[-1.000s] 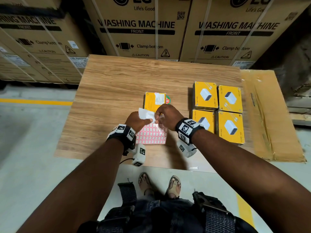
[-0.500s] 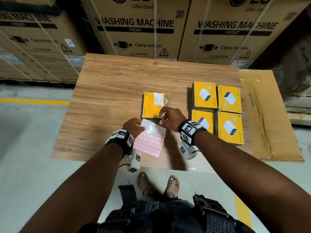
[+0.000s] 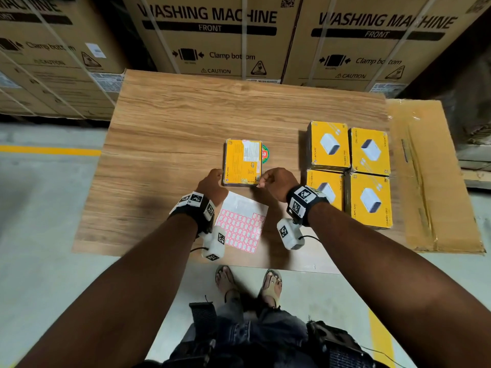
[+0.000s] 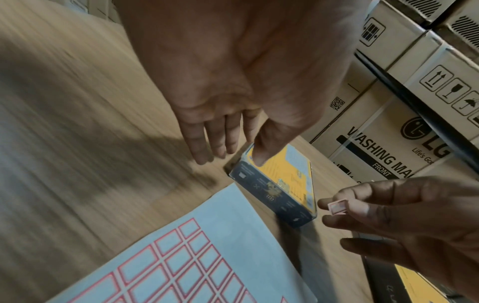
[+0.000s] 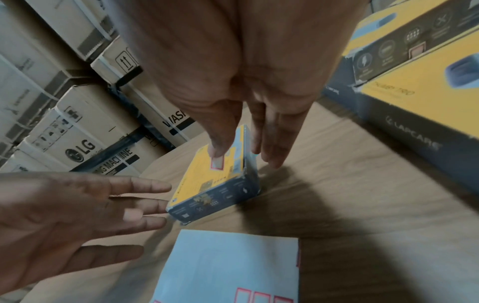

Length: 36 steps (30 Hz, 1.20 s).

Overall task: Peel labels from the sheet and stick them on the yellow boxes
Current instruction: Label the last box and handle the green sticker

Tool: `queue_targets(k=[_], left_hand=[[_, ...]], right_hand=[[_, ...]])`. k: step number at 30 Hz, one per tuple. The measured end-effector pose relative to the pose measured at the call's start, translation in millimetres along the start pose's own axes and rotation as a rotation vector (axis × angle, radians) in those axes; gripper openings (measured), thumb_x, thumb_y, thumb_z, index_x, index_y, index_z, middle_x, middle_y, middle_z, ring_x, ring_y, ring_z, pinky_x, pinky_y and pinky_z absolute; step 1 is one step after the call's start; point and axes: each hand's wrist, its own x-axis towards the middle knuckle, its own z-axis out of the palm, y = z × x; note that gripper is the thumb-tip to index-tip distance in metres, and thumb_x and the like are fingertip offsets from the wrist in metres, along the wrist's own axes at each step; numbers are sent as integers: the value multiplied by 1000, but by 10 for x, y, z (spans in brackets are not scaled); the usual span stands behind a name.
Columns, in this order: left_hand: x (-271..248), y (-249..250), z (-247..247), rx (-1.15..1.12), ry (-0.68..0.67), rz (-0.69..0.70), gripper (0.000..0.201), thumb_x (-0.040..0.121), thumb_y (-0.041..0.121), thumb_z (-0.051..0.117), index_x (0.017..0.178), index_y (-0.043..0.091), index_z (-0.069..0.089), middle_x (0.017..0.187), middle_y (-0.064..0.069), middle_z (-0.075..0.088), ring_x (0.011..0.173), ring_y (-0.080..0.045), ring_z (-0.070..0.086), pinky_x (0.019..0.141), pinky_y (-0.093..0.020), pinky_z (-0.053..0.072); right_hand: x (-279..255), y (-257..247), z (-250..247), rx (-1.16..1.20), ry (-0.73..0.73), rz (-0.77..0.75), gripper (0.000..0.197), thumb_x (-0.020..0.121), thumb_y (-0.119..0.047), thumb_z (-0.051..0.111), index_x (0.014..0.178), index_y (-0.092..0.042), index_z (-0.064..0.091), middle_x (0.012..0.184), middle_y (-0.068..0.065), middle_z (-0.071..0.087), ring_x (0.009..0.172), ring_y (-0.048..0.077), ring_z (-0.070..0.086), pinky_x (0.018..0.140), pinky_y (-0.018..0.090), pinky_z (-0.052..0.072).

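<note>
Your left hand (image 3: 212, 185) sits at the near left corner of the single yellow box (image 3: 243, 162) lying flat mid-table (image 3: 172, 123); in the left wrist view the fingers (image 4: 207, 139) are straight and spread, the thumb tip resting on the box's top face near that corner (image 4: 281, 180), nothing gripped. Your right hand (image 3: 277, 183) is at the box's near right corner, at 3 o'clock from the left hand. It pinches a small red-bordered label (image 4: 337, 207) between thumb and forefinger, the other fingers loosely extended. In the right wrist view the label (image 5: 217, 163) lines up over the box's yellow top (image 5: 207, 180), but I can't tell whether it touches the surface yet. The label sheet (image 3: 240, 224) lies flat on the table at 6 o'clock from the box, just beside its near edge, between your wrists. Its far strip is blank backing, and the red-bordered labels fill the near part. Four more yellow boxes (image 3: 348, 173) sit as a two-by-two block at 3 o'clock from the single box, near your right wrist, touching one another. A flattened cardboard piece (image 3: 435, 181) lies at the table's right edge. Washing machine cartons (image 3: 212, 35) are stacked at 12 o'clock behind the table.
</note>
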Motion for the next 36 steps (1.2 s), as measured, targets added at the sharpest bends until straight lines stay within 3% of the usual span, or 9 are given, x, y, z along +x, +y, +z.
queue_targets(k=[5,10,15,19,23,25,28,31,36], left_hand=[[80,21,83,-121,-14,54,69,73,-5,54,137,16,41,122,-7,63,111,-31,62,92,-50,52],[78,-8,64,-115,121,173,78,62,9,76,134,26,48,118,-11,65,103,-24,66,89,-45,55],[-11,159,-39,-168,222,270,67,63,15,86,119,41,59,120,-8,49,100,-15,63,94,-35,54],[-97,338,-133,-132,255,329,55,71,12,83,120,25,63,119,-7,47,104,-10,51,90,-19,46],[-199,456,-173,-285,220,301,26,83,6,74,104,19,64,119,-15,55,87,-28,68,63,-27,60],[-238,485,-167,-366,194,248,21,86,3,71,98,19,64,112,-20,64,75,-26,70,64,-33,62],[-319,544,-156,-412,209,200,19,86,3,70,95,19,65,100,-18,69,66,-23,71,66,-36,62],[-373,616,-128,-404,231,163,16,88,3,68,98,15,66,96,-17,69,66,-26,71,67,-39,62],[-424,698,-79,-346,259,127,12,90,8,66,98,17,66,102,-15,69,66,-26,73,69,-43,62]], right_hand=[[79,11,43,130,-68,27,24,93,1,54,98,-11,75,102,5,72,99,20,63,95,33,48],[107,-66,-31,212,-116,50,29,92,6,51,108,-6,73,95,11,68,80,18,57,78,33,50],[81,-263,-211,272,-135,53,11,89,-2,63,94,-9,71,68,2,59,67,17,52,67,31,47],[40,-428,-367,272,-131,90,20,90,-10,59,76,-22,64,73,-1,64,73,17,60,51,20,41],[-58,-582,-510,278,-169,116,16,91,-15,55,80,-23,63,85,1,69,81,18,69,60,24,39],[-100,-644,-573,209,-204,117,9,91,-19,57,94,-21,65,92,4,72,79,16,70,64,24,43],[-156,-697,-654,99,-238,118,21,93,-21,59,111,-11,63,97,6,70,76,15,68,60,21,48],[-201,-758,-704,72,-156,17,9,94,-9,56,99,-6,63,70,-1,60,59,6,53,42,12,40],[-154,-834,-708,82,-115,-103,21,92,-4,56,78,-10,70,75,-5,63,77,11,55,76,23,44]])
